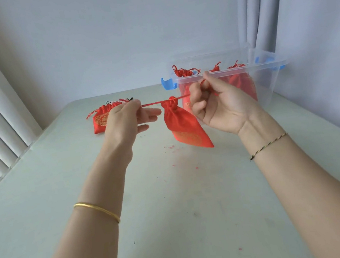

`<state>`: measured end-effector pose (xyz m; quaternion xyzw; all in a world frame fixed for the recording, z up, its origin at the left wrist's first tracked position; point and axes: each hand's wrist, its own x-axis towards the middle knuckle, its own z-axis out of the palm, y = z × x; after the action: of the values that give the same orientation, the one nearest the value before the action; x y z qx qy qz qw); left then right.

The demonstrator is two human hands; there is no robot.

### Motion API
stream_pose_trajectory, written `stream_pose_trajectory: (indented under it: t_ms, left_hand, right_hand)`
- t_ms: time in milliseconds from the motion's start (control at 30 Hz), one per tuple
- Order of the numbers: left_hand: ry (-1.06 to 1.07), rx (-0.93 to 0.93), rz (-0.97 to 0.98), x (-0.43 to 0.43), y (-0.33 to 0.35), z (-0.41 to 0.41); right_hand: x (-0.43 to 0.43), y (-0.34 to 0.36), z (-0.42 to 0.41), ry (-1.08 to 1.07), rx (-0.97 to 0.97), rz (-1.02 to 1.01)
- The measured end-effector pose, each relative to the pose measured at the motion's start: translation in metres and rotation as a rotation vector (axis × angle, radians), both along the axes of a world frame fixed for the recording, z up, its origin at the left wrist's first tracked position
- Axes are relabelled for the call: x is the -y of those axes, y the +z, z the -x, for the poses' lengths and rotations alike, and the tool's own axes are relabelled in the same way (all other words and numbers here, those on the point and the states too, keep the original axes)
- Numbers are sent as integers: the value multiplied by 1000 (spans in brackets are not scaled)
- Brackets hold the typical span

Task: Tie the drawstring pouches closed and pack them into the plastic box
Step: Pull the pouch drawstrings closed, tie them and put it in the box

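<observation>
Plastic box point(271, 85) holds red pouches point(236, 81); hands point(124, 118) point(218, 105) pinch drawstring point(152, 103).

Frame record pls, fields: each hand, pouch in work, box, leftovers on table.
left hand: pinches the left end of the drawstring
right hand: grips the right end of the drawstring
pouch in work: red, neck cinched, hangs from the taut drawstring above the table
plastic box: open, far right on the table, tied red pouches inside
leftover pouches: red, lying on the table behind the left hand, count unclear
</observation>
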<state>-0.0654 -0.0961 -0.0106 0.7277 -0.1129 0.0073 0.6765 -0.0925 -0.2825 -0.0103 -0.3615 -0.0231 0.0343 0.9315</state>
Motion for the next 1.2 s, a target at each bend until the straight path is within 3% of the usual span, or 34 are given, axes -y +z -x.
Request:
stream_pose_trajectory:
  t_ms: [167, 233, 300, 467, 600, 833, 1200]
  left_hand:
    - [-119, -105, 427, 5, 3, 2]
    - [-209, -95, 495, 11, 2, 6]
    - [-215, -53, 396, 14, 2, 7]
    - [-232, 123, -177, 15, 1, 12]
    - [-271, 187, -347, 21, 0, 19]
    - [-274, 99, -214, 18, -2, 15]
    - [-147, 38, -41, 17, -4, 10]
  right_hand:
    - [-9, -12, -5, -148, -175, 339]
    - [-11, -14, -5, -236, -177, 427]
    - [-11, -10, -3, -279, -164, 453]
    - [-15, 7, 7, -273, -8, 522]
    - [-25, 12, 11, -279, 96, 653]
    - [-23, 7, 11, -179, -16, 772]
    - [-26, 1, 11, -256, 216, 1100]
